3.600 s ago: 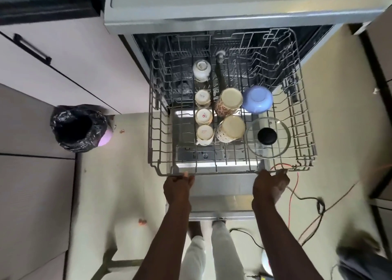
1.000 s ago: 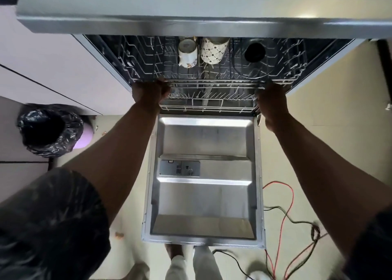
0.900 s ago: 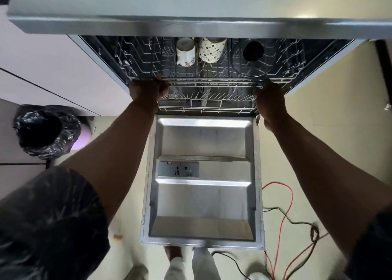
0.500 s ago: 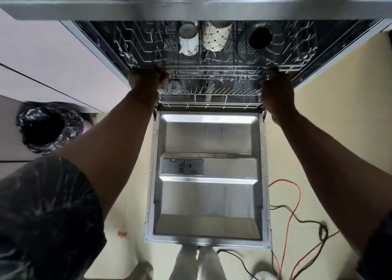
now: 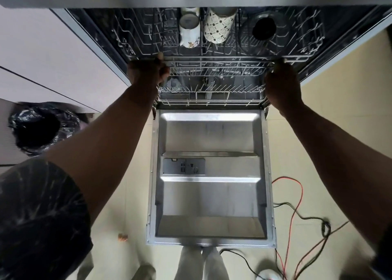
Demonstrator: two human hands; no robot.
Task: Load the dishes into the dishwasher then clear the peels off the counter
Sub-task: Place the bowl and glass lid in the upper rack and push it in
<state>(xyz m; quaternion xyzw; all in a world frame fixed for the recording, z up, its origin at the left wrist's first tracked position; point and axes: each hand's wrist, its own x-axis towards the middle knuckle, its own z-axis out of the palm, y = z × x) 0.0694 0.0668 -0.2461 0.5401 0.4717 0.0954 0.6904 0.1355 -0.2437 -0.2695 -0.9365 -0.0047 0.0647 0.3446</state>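
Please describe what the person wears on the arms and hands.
The left hand and the right hand wear no gloves or watch. The left sleeve is short, dark with pale marbled streaks; the right sleeve looks dark too.

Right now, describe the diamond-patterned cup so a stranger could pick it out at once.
Look in the open dishwasher's upper rack. The cup sits between a floral white mug and a glass lid with a black knob. It alone carries a dark diamond grid on cream.
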